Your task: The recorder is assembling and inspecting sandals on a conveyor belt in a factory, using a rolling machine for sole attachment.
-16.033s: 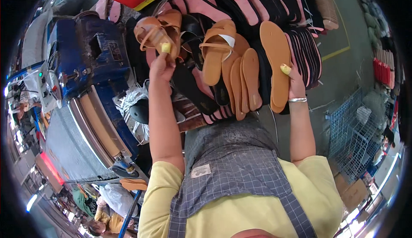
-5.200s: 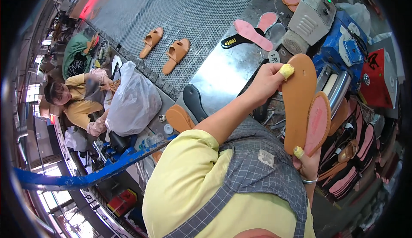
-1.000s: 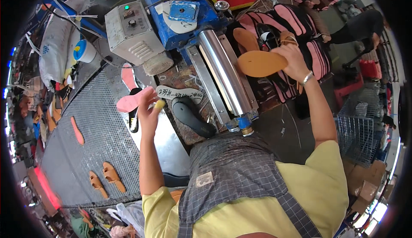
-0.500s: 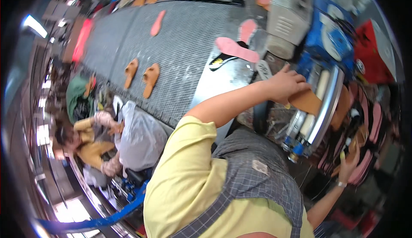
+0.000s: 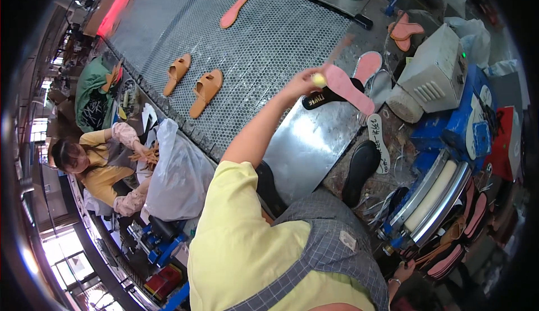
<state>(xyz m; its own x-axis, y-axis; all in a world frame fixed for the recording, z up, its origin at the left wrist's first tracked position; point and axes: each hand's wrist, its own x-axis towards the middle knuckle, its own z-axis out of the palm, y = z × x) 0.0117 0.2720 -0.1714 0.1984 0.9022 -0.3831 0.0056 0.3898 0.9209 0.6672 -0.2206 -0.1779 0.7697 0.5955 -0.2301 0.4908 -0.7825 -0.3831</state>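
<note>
My left hand [image 5: 306,82] reaches over the near edge of the mesh conveyor, with a yellow cover on the thumb. Its fingers are pinched together, and a thin, blurred pinkish piece [image 5: 339,50] sticks up from them. Right beside the thumb, a pink insole [image 5: 349,91] lies across a black insole [image 5: 321,100]; another pink insole [image 5: 369,65] lies behind them. Low at the right, my right hand [image 5: 403,270] is beside black-and-pink footwear pieces [image 5: 446,262]; its fingers are small and partly hidden. The blue machine's pale roller [image 5: 431,196] has nothing in it.
Two tan sandals [image 5: 206,93] and a pink sole [image 5: 234,12] lie on the mesh conveyor [image 5: 264,36]. Black soles [image 5: 360,173] lie near my body. A beige boxy device [image 5: 435,69] stands at the right. At the left, a co-worker [image 5: 106,165] handles tan pieces by a plastic bag [image 5: 182,170].
My left hand has moved left from the roller machine to the pink insoles. The tan piece is gone from the rollers. My right hand is lower and closer to my body. The view has shifted.
</note>
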